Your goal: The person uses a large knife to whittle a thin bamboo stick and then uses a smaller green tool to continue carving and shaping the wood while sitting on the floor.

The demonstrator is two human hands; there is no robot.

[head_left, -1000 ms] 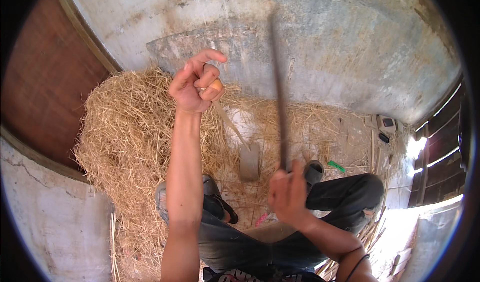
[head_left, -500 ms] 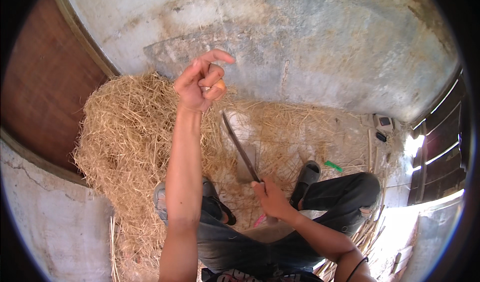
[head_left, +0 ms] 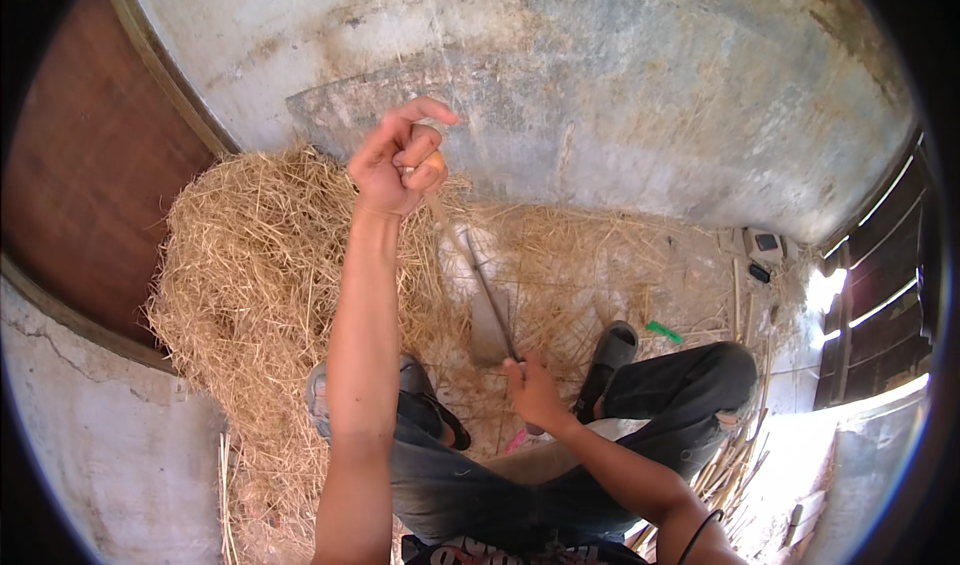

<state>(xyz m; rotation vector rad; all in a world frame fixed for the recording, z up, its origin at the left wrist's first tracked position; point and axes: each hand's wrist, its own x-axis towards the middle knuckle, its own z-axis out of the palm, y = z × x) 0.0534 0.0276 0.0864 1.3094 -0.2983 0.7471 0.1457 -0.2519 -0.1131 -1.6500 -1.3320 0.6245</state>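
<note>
My left hand [head_left: 397,163] is raised and shut on the top end of a thin pale stick [head_left: 441,217]. The stick slants down to a small wooden block [head_left: 487,342] standing on the ground between my feet. My right hand [head_left: 535,393] grips the handle of a long dark knife [head_left: 490,300]. Its blade runs up and to the left, lying against the stick's lower part just above the block. My legs in dark trousers are bent on both sides of the block.
A big heap of dry straw [head_left: 250,265] lies to the left and behind the block, against a stained concrete wall [head_left: 620,85]. A brown wooden panel [head_left: 90,165] stands at left. My grey sandal [head_left: 612,350], a green scrap [head_left: 665,333] and pale split strips [head_left: 742,465] lie at right.
The knife was raised upright a second ago; it has swung down and now rests along the stick. My right hand dropped and moved left. My left hand barely moved.
</note>
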